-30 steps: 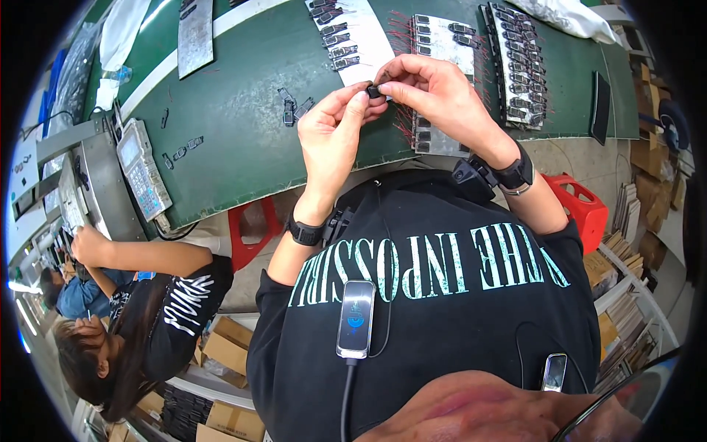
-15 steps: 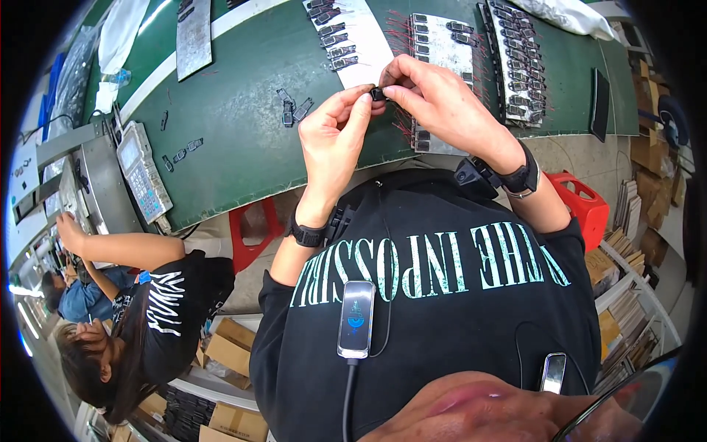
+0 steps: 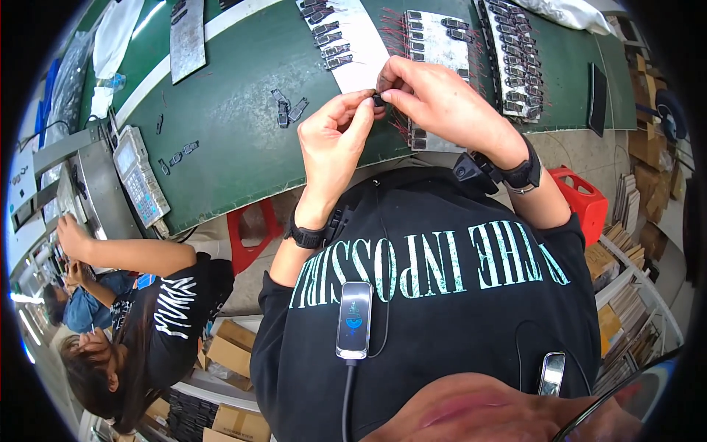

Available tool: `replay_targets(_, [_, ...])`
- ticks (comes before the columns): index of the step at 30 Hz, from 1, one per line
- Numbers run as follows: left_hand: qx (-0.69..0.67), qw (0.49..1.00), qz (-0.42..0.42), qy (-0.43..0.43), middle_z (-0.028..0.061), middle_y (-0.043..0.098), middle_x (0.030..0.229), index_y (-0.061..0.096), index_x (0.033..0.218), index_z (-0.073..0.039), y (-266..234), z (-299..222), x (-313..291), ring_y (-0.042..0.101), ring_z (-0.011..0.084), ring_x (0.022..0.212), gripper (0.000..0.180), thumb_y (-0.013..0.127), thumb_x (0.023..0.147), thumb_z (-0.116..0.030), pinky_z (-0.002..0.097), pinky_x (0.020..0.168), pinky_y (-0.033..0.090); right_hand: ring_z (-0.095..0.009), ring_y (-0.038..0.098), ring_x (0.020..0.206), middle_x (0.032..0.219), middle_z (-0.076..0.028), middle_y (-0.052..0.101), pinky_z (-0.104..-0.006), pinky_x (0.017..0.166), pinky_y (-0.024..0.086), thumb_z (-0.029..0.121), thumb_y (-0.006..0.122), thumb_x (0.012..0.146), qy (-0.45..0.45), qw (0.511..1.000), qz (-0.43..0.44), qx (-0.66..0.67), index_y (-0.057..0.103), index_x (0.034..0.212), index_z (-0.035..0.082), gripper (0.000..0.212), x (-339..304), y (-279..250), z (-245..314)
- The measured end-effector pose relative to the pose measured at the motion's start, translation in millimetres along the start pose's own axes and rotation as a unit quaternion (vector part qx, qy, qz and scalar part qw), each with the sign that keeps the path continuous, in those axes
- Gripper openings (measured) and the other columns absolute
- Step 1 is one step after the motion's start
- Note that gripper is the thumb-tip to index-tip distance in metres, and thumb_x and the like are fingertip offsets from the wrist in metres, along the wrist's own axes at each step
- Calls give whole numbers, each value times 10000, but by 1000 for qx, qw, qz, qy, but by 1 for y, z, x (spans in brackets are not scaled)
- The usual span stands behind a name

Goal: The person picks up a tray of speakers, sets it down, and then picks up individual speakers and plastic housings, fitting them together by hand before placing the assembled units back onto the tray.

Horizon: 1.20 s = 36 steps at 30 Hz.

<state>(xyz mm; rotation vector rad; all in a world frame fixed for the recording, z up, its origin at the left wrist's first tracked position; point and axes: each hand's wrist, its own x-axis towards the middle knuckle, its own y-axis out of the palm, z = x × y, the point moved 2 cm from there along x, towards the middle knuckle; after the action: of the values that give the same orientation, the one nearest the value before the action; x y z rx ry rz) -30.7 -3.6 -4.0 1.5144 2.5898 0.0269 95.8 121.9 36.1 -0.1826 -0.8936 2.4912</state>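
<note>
Between my two hands, over the table's near edge, is a small black part, mostly covered by fingertips. My left hand pinches it from the left with thumb and forefinger. From the other side my right hand grips it, also in a pinch. Beyond them lies a white plate bearing a row of small black parts with frames. Right of my hands is a metal plate edged with similar parts and thin red wires. A few loose black parts rest on the green tabletop to the left.
The green table carries another loaded plate at the right and a black flat slab near its right end. At left stand a keypad device and a co-worker's arm. Red stools are below the edge.
My hands stay nearly in place, still pinching the small black part. The view has shifted slightly. At left, the co-worker's arm and body have moved a little.
</note>
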Motion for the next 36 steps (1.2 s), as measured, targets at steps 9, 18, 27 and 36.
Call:
replay_targets(9, [-22,1000,11,-5,92,739,954,683,1116,69,-6,-5,4,714,127,863,188,633,955,-14,241,800,569,-164,647,771,837,-95,639,-308,715,523,48,606,933,16,996,39,82,554,1064,-19,156,12,-1,-2])
replay_targets(18, [-81,995,36,-37,104,722,968,654,1077,70,-7,-9,9,710,140,879,147,637,949,1,247,814,570,-155,663,823,888,-87,655,-298,744,532,30,604,938,15,999,2,48,559,1121,-15,194,8,1,11])
replay_targets(27, [-51,999,10,-4,88,709,936,621,1019,48,12,-15,9,700,131,851,94,649,942,2,241,793,564,-131,665,858,952,-77,670,-277,756,529,34,617,937,59,986,-56,144,622,1148,-15,216,-19,-11,9])
replay_targets(36, [-103,992,64,-45,91,712,938,624,1025,44,24,-12,20,696,118,846,105,656,943,-14,229,758,552,-75,605,797,935,-34,671,-240,744,499,60,641,929,139,948,-101,269,667,1081,-22,175,-26,-15,-4])
